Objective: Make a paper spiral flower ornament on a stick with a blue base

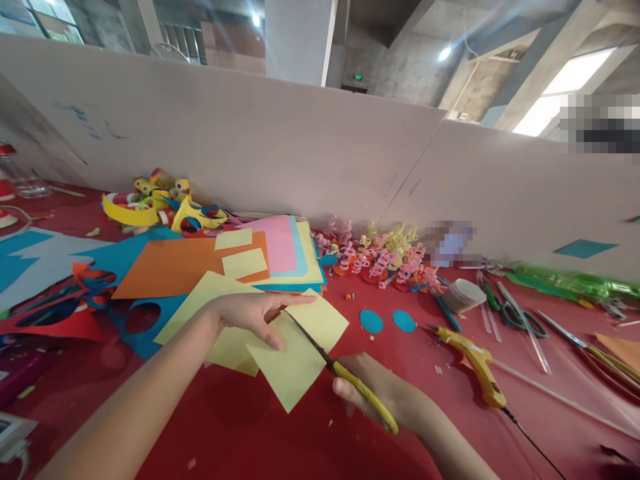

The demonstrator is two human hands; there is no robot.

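Note:
My left hand (pixel 257 315) is closed on a pale yellow sheet of paper (pixel 293 373), thumb in front and fingers behind. My right hand (pixel 373 387) grips yellow-handled scissors (pixel 361 387), whose dark blades run up and left across the sheet, along a cut between its upper and lower parts. Beneath my left hand and wrist lies more pale yellow paper (pixel 197 307). Two small yellow rectangles (pixel 245 264) rest on an orange sheet (pixel 163 267) beyond it. To the right of the sheet are two blue paper discs (pixel 371 321).
A yellow glue gun (pixel 473 363) with its cord lies at right, near a white cup (pixel 464 295) and more scissors (pixel 565 328). Pink and yellow paper curls (pixel 380 257) line the back by a white board (pixel 280 147). Coloured offcuts (pixel 65 320) cover the left of the red table (pixel 280 443).

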